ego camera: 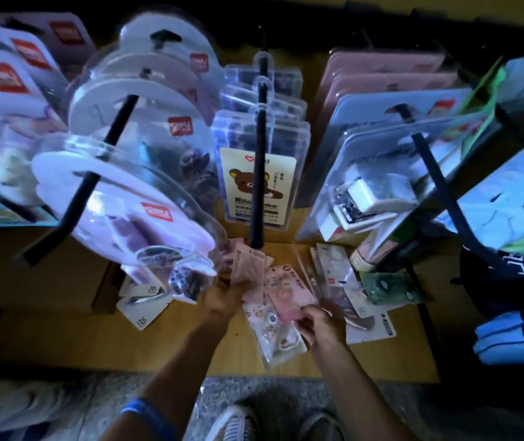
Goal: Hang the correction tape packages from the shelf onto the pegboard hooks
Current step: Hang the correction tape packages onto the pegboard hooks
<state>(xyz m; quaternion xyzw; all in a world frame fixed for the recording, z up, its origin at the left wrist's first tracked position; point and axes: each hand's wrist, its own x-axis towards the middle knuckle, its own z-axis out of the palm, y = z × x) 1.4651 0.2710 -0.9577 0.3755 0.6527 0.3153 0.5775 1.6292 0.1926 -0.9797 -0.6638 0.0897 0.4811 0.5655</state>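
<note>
Left hand [222, 297] grips a pink package [248, 265], fingers curled round its lower part, and the pkg stands up from the pile, its top just under the tip of the centre hook [259, 173]. Right hand [318, 323] pinches another pink package [289, 300] at its near edge; this one lies flat on the pile, w/ a pale patterned pkg [278, 338] under it, closer to the person.

Both hands are over the wooden shelf [190, 345], where loose packages lie in a heap: pink ones in the middle, white cards marked 20 [141, 310] at left, a green pkg [391, 288] and some white ones at right.

Above the shelf black hooks stick out toward the camera. Centre hook carries clear packs w/ a brown bear card [257, 183] in front. The hook at left [92, 173] carries round white blister packs w/ red logo, the hook at right [435, 173] carries blue cards w/ white items. The edges of the picture are blurred, so details there I cannot read.

A blue band [146, 412] is on the left forearm, and shoes [238, 424] show at the bottom on grey floor
</note>
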